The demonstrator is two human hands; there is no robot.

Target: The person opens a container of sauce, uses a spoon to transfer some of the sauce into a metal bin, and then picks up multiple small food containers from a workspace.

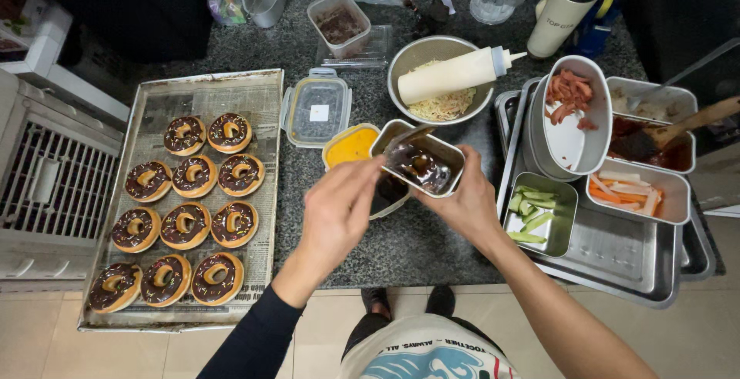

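Note:
My right hand [465, 203] holds a small rectangular metal tin [420, 159] of dark glossy sauce, tilted above the granite counter. My left hand [339, 211], on a black-sleeved arm, grips a flat metal utensil [402, 141] whose tip reaches into the tin. Just beneath the tin sits another dark-filled container [388, 194], partly hidden by both hands. To the left lies a newspaper-lined baking tray [258, 90] carrying several chocolate-glazed doughnuts [186, 225] in rows, each topped with a pale ring.
A yellow tub of orange sauce [351, 148] and a clear lidded box [317, 109] sit beside the tin. A metal bowl of pale shreds [445, 105] has a squeeze bottle [451, 76] across it. The steel tray [617, 252] at right holds cucumber, carrot sticks, meat strips and brown sauce.

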